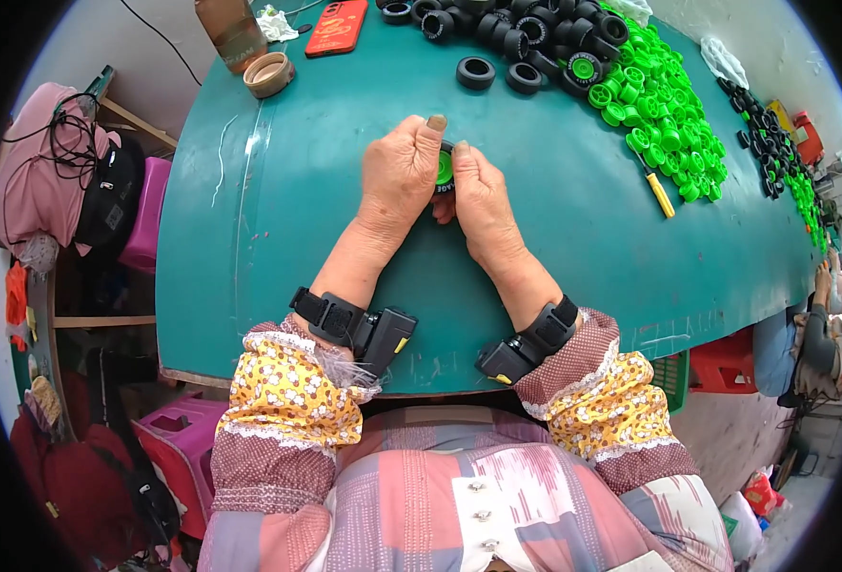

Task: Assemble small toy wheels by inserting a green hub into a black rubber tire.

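Observation:
Between my two hands, above the middle of the green table [278, 276], is a small black toy tyre with a green wheel hub [445, 169] in it. My left hand [402, 172] grips its left side, the fingers curled and the thumb pointing up. On the other side my right hand [481, 195] is closed round it, with the thumb near the top edge. My hands cover much of the tyre. Beyond them lie loose black tyres [475, 73] and a heap of bright green hubs [670, 119].
A yellow-handled screwdriver [659, 195] lies beside the green hubs. At the far left are a brown bottle [230, 36], a round tape roll [269, 75] and a red phone case [337, 28]. More tyres and hubs lie at the far right, where another person [826, 334] sits. Purple stools [149, 214] stand left.

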